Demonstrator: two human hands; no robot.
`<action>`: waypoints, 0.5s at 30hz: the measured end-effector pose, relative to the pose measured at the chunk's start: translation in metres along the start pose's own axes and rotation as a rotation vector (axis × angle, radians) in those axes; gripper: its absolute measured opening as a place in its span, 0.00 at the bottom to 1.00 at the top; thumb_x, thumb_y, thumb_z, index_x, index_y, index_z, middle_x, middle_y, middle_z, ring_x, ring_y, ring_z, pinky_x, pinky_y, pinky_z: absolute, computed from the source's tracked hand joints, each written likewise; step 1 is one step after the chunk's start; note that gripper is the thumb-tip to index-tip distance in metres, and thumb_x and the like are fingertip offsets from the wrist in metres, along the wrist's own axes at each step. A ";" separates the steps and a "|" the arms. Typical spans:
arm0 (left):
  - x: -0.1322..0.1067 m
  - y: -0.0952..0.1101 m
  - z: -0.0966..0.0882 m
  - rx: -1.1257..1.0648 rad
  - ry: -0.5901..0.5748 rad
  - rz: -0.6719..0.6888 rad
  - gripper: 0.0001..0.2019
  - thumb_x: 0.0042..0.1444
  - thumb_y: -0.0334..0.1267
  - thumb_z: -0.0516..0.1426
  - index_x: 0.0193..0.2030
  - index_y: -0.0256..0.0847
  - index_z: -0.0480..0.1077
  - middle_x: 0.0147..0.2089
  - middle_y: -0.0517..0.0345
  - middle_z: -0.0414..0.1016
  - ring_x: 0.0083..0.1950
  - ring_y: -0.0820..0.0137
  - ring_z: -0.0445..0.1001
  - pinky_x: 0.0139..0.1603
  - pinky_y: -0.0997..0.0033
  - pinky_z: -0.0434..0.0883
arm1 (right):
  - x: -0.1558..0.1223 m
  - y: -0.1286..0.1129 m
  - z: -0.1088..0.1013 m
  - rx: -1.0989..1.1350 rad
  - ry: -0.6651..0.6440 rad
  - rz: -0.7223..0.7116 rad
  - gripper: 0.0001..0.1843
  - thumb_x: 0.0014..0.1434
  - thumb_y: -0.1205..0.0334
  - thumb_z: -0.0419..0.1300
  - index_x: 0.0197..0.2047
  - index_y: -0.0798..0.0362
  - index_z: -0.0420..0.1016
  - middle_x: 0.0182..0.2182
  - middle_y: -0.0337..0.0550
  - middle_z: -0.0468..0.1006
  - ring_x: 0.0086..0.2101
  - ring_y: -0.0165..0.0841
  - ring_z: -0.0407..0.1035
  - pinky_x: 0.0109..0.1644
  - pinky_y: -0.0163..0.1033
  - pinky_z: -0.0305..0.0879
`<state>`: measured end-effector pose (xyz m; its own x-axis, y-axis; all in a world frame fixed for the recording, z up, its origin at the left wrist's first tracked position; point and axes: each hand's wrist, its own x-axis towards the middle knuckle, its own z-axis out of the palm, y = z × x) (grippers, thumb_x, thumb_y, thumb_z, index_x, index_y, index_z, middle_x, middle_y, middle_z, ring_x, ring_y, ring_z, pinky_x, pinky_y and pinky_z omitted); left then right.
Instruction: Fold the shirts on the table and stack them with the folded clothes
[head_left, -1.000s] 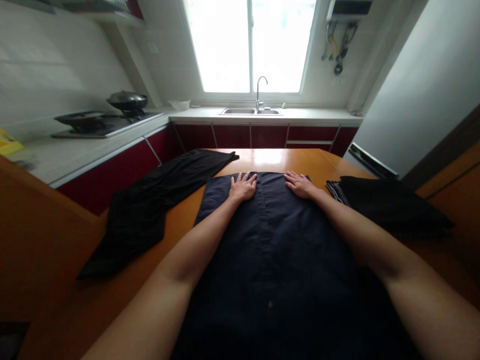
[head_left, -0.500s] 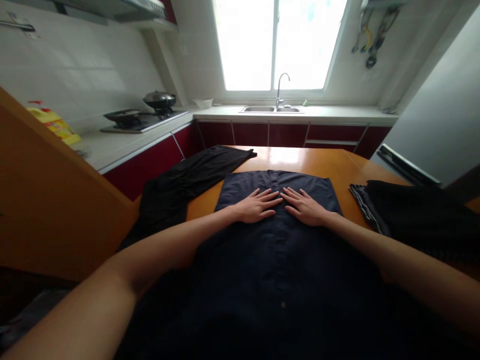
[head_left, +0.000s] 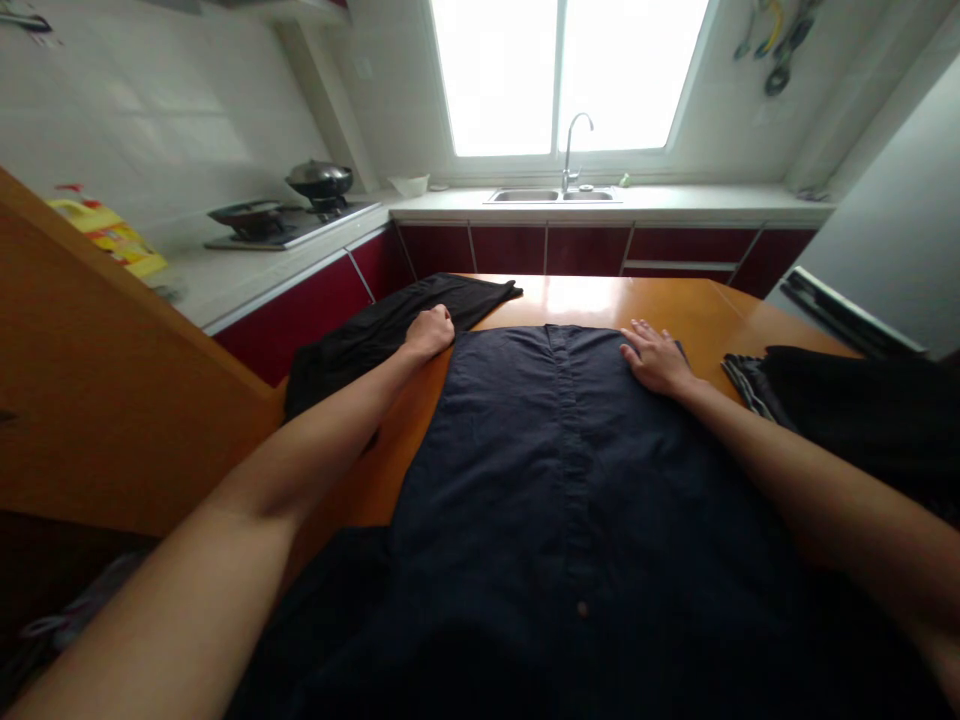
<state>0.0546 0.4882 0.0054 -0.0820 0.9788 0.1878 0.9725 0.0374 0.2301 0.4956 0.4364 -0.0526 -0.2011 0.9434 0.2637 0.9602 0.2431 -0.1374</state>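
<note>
A navy garment (head_left: 510, 440) lies spread on the orange-brown wooden surface (head_left: 675, 305), its far edge drawn nearly straight across and its near part running down, in shadow, to the bottom of the view. A seamed strip (head_left: 566, 420) runs down its middle, with one small button (head_left: 583, 609) showing low on it. The left hand (head_left: 431, 332) is at the far left corner of the garment, its fingers curled in closed and seeming to pinch the cloth there — the fingertips themselves are hidden. The right hand (head_left: 652, 358) rests palm down near the far right corner, fingers open and a little apart, pressing on the cloth without gripping it. Shallow creases cross the fabric between the two hands. Left of the garment, partly behind the left forearm, lies a long black garment (head_left: 337, 365); to the right, beyond the right forearm, sits a folded dark pile (head_left: 862, 410) with pale stripes along its left edge. Farther off — past the surface — are a sink (head_left: 525, 196) with a tall faucet (head_left: 568, 160) beneath a bright window (head_left: 499, 80).
</note>
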 end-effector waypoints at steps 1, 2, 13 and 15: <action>-0.001 -0.004 -0.003 -0.030 -0.094 -0.052 0.14 0.65 0.40 0.53 0.47 0.36 0.77 0.44 0.42 0.81 0.45 0.57 0.80 0.48 0.64 0.74 | -0.003 -0.003 0.000 0.007 0.021 0.018 0.31 0.71 0.50 0.42 0.70 0.57 0.62 0.71 0.57 0.56 0.70 0.45 0.47 0.71 0.62 0.43; -0.002 -0.007 -0.004 -0.073 -0.184 -0.081 0.13 0.63 0.41 0.56 0.44 0.37 0.78 0.39 0.45 0.81 0.40 0.60 0.80 0.43 0.66 0.75 | -0.005 -0.006 -0.001 0.015 0.030 0.042 0.31 0.71 0.50 0.42 0.69 0.57 0.63 0.71 0.58 0.57 0.70 0.46 0.48 0.70 0.62 0.44; 0.001 0.018 0.014 -0.657 -0.133 -0.125 0.18 0.48 0.31 0.68 0.48 0.38 0.78 0.34 0.56 0.76 0.33 0.69 0.76 0.36 0.71 0.74 | -0.014 0.009 -0.024 0.067 0.125 0.703 0.33 0.63 0.50 0.56 0.65 0.64 0.65 0.59 0.71 0.68 0.59 0.57 0.64 0.60 0.58 0.61; 0.008 0.014 0.019 -0.625 -0.045 -0.100 0.17 0.48 0.29 0.66 0.47 0.38 0.78 0.37 0.55 0.78 0.37 0.68 0.77 0.42 0.71 0.74 | -0.007 0.021 -0.032 0.099 0.131 0.714 0.34 0.59 0.52 0.62 0.62 0.67 0.68 0.53 0.72 0.71 0.54 0.57 0.67 0.55 0.56 0.65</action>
<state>0.0714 0.5000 -0.0077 -0.1432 0.9846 0.0999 0.6482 0.0171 0.7613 0.5235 0.4278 -0.0268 0.4977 0.8466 0.1886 0.8255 -0.3955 -0.4027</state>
